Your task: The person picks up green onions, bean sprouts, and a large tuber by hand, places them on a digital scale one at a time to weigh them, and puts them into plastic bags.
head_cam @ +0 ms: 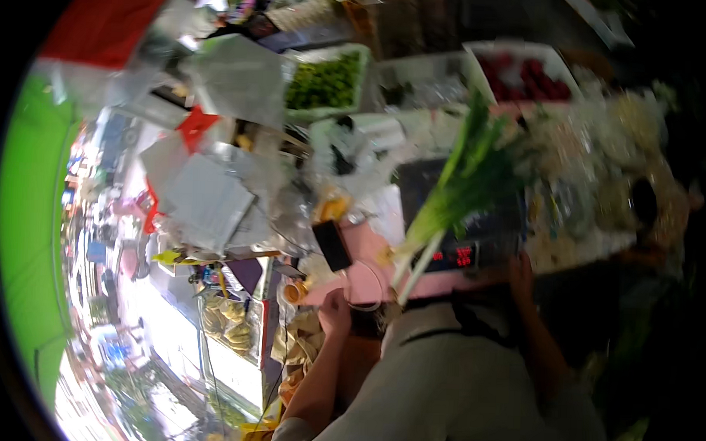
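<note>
A bunch of long green onions or leeks point(447, 194) lies across a dark digital scale point(495, 228), its pale stems hanging over the near edge. Red digits glow on the scale's display point(454, 258). My left hand point(334, 313) is at the near edge of the pink tabletop point(361, 244), beside a thin pale ring point(380, 280). Whether its fingers hold anything is too blurred to tell. By the scale's near right corner, my right hand point(521, 279) rests at the counter edge, in shadow, its fingers indistinct. A dark phone-like slab point(332, 245) lies beyond my left hand.
Clear plastic bags point(575, 199) crowd the right side. Farther back stand a crate of green vegetables point(326, 79) and a white box of dark red produce point(524, 78). Pale sheets or boards point(205, 195) are at left. An orange roll of tape point(295, 291) sits near my left hand.
</note>
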`<control>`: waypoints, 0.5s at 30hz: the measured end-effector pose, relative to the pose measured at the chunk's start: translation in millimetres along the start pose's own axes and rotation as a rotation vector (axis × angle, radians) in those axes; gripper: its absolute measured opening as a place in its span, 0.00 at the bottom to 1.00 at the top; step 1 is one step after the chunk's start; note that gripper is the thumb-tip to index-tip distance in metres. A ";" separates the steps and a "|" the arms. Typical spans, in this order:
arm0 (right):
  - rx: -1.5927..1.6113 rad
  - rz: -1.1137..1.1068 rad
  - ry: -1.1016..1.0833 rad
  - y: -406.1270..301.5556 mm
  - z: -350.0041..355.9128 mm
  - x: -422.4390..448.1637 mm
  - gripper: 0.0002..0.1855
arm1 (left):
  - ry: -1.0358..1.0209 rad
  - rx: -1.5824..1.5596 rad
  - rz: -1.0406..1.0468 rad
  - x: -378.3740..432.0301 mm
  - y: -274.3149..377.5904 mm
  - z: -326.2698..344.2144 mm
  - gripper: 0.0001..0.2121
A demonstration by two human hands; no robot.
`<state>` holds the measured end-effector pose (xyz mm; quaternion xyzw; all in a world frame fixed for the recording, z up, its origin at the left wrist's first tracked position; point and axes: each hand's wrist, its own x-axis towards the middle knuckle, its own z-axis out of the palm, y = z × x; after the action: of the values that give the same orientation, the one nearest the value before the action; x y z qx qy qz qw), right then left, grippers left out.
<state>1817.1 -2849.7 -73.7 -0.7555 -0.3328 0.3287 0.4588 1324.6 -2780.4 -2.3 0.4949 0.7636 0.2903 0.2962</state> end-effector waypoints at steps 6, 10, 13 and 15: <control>0.030 0.070 0.093 7.7 -23.9 -0.4 0.24 | 0.190 -0.152 0.597 104.3 200.0 -21.8 0.08; -0.260 -0.014 0.119 43.1 -51.1 -6.6 0.25 | 0.324 -0.515 0.666 192.9 302.2 -70.3 0.06; -0.362 -0.030 0.143 92.0 -84.8 -15.4 0.25 | 0.449 -0.887 0.699 249.4 379.5 -116.5 0.10; -0.643 -0.227 0.301 44.5 -64.9 -46.7 0.24 | 0.889 -0.825 0.830 278.9 400.5 -168.3 0.14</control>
<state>1851.8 -2934.0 -81.8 -0.8591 -0.4296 0.0395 0.2755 1340.7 -2410.1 357.1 0.4272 0.3898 0.8157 -0.0135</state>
